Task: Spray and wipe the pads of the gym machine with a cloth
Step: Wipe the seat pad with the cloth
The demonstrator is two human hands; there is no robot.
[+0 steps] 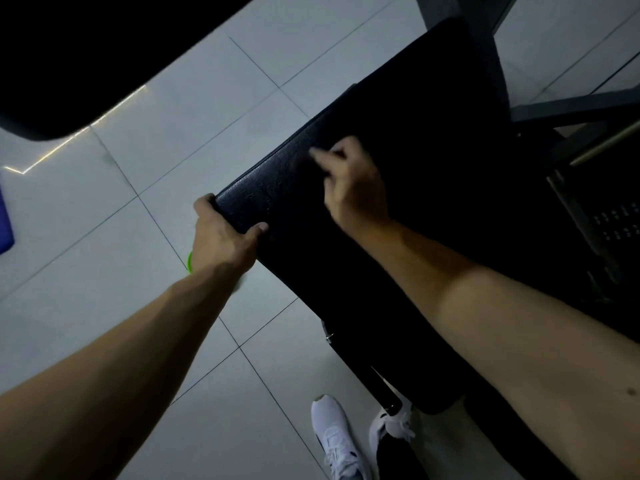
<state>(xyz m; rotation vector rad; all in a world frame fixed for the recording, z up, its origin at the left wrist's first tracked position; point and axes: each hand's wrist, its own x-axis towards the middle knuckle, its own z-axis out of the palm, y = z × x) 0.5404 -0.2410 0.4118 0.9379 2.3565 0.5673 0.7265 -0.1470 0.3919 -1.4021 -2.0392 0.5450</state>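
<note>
Pale tiled floor [173,116] is filling the left and near parts of the view. The black pad [450,150] of the gym machine is running slantwise from near centre to far right. A second dark pad [86,46] is sitting at far left.

My left hand [221,237] is gripping the black pad's left corner, with the thumb lying on the top face and the fingers curling round the edge. My right hand [349,181] is lying on the top face, just right of the left hand and farther in. Its fingers are curling and blurred, so I cannot tell whether they are holding anything.

White shoes [332,434] are standing near, beside the pad's near end. A small green object [189,263] is showing behind my left wrist, mostly hidden.
</note>
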